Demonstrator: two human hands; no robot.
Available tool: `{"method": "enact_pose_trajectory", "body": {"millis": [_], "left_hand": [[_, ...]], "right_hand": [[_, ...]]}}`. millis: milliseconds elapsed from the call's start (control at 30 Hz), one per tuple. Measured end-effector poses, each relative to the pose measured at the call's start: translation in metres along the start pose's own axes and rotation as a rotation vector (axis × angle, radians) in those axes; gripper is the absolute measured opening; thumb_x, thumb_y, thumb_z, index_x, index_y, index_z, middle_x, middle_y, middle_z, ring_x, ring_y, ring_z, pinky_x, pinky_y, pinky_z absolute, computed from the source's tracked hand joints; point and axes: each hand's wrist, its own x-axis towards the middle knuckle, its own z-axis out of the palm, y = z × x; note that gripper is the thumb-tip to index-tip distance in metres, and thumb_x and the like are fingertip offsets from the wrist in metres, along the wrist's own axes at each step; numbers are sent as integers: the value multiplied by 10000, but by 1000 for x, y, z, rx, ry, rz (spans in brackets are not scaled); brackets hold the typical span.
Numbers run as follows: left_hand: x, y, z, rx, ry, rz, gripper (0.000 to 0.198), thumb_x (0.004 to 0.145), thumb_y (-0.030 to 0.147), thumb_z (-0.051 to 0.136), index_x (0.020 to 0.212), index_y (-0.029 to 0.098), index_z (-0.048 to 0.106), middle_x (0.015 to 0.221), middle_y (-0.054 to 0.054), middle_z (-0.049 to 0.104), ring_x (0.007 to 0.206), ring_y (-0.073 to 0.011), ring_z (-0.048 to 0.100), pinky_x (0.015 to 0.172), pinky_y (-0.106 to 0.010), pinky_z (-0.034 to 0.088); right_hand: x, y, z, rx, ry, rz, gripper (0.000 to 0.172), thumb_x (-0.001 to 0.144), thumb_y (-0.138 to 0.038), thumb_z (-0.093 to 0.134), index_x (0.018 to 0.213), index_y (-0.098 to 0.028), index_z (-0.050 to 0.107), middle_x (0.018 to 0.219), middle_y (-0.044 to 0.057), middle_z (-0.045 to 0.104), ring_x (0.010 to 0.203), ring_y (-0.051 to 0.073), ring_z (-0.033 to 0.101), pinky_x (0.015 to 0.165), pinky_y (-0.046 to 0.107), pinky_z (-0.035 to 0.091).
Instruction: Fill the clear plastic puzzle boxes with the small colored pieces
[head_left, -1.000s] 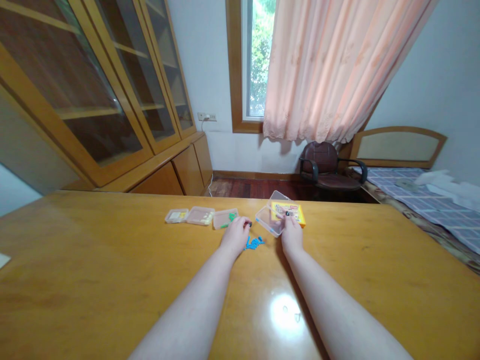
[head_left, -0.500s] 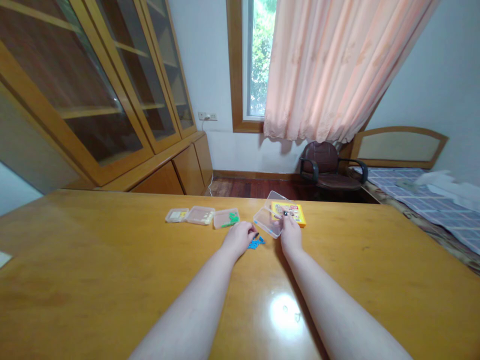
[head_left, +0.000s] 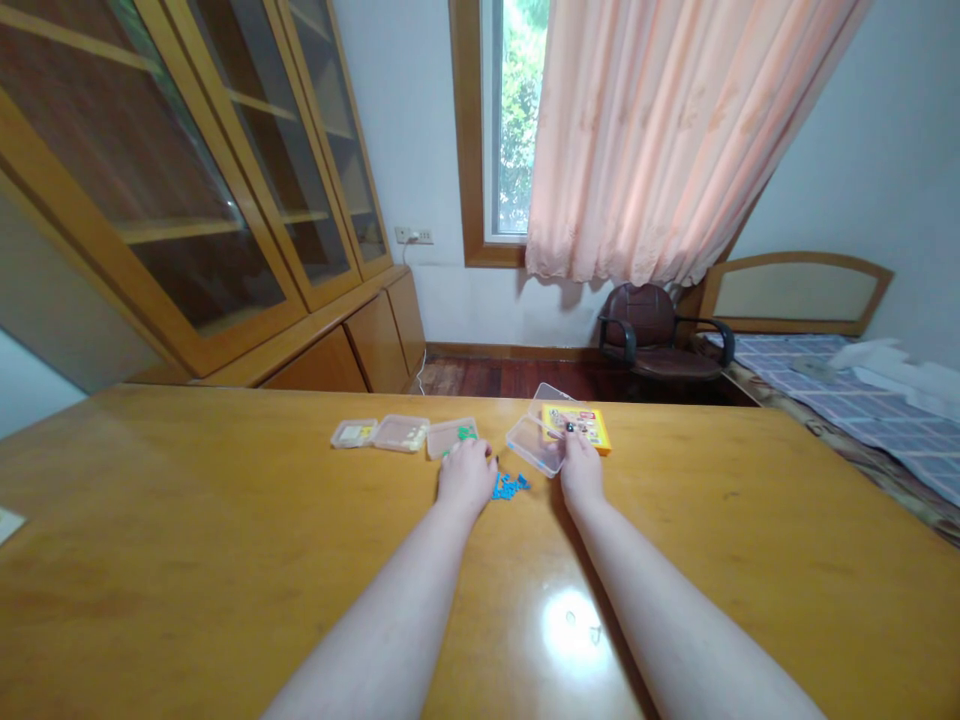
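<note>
My left hand (head_left: 466, 478) is over the table at the near edge of a clear plastic box holding green pieces (head_left: 466, 432). Its fingers are bent and look apart, and I see nothing held in them. Just right of it lies a small pile of blue pieces (head_left: 511, 487) on the tabletop. My right hand (head_left: 581, 468) is closed on the side of a clear hinged plastic box (head_left: 534, 440), tilted with its lid up. A few bits of blue show inside it. Partly behind that hand lies a yellow printed box (head_left: 596, 425).
Left of the green pieces are a clear box with cream pieces (head_left: 401, 433) and a smaller box with pale and yellow contents (head_left: 354, 433). They stand near the far edge of the wooden table (head_left: 225, 560). Beyond are an armchair (head_left: 649, 330) and a glass-door cabinet (head_left: 300, 270).
My left hand has moved left from the blue pile to the box of green pieces, uncovering more of the pile. My right hand and its box have stayed nearly still.
</note>
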Motion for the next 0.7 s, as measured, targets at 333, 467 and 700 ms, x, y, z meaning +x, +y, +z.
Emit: {"method": "enact_pose_trajectory", "body": {"millis": [333,467,700], "left_hand": [[4,-6,8,-89,-61,2,124,789,247,522,820,190,628,839,-68,648,793,-186,582,681,-265,416],[5,-5,7,-99,-87,-3,127,790,245,527,831,190,633,839,-60,652,802,-183,587,689,-260,415],[-2,5,-1,96,-17,-127,307,804,388,469,910,126,588,914,-147,621,839,-260,596,680,-321,441]], "right_hand": [[-2,-4,1,-7,-10,3,417,693,-558,500,742,-163,624,663,47,647,582,174,564,570,280,433],[-5,-7,2,9,-15,-17,395,691,-548,504,722,-170,610,629,33,633,564,167,553,564,278,435],[-3,-4,1,47,-10,6,391,681,-532,521,781,-168,622,639,27,636,576,171,561,586,290,447]]}}
